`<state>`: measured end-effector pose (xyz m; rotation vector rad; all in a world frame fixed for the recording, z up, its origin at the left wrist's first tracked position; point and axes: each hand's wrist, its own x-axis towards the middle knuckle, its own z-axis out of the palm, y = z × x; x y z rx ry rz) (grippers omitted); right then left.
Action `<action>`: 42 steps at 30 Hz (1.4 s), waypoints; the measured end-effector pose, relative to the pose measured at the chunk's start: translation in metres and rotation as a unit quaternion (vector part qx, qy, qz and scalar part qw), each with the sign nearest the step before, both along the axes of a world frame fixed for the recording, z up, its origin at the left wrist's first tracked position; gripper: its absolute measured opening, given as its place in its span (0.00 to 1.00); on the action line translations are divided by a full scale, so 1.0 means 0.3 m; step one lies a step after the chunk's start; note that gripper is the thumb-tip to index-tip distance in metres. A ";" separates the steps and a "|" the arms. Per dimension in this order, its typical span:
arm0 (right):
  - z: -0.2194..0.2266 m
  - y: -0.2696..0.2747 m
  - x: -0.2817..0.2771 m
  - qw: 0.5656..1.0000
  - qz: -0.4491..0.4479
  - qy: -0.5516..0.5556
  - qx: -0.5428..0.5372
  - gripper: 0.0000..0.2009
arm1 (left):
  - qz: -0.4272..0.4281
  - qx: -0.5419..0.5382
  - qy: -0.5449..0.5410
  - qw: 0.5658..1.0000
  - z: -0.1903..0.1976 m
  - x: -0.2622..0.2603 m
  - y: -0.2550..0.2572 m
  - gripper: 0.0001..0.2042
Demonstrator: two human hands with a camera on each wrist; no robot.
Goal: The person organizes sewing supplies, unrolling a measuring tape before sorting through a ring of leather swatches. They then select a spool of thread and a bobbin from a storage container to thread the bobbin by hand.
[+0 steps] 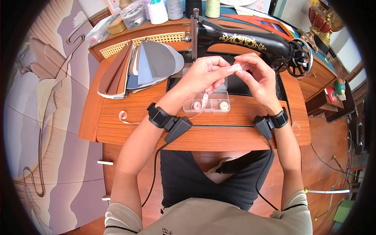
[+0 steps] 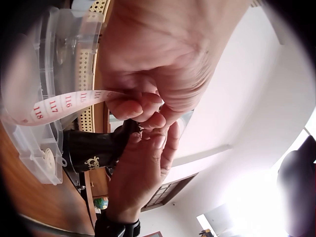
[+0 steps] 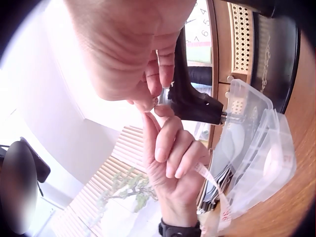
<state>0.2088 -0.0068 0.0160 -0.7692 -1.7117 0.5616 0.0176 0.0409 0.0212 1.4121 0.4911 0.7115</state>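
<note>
A white tape measure (image 1: 205, 100) with red numbers is held up between both hands, above the table's middle. My left hand (image 1: 209, 74) pinches it between thumb and forefinger, other fingers curled; its length drops from that palm, numbers around 115 to 118 showing on the tape (image 2: 64, 104) in the left wrist view. Thumb and fingertips of my right hand (image 1: 258, 78) pinch the short end just past the left fingertips. Below the hands stands a clear plastic box (image 1: 211, 109), lid raised, with small round pale items in its compartments. The tape's far part lies curled on the wood at left.
Behind the hands stands a black sewing machine (image 1: 243, 39) with gold ornament and a handwheel (image 1: 300, 58). A fan of colour swatches (image 1: 158, 58) lies left on the wooden table (image 1: 156, 137). Thread spools (image 1: 158, 13) line the back. Cables hang from both wrist cameras.
</note>
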 end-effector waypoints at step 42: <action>0.014 -0.010 -0.017 0.985 -0.081 -0.109 0.105 0.18 | 0.013 0.011 -0.002 1.000 -0.014 0.004 0.012 0.10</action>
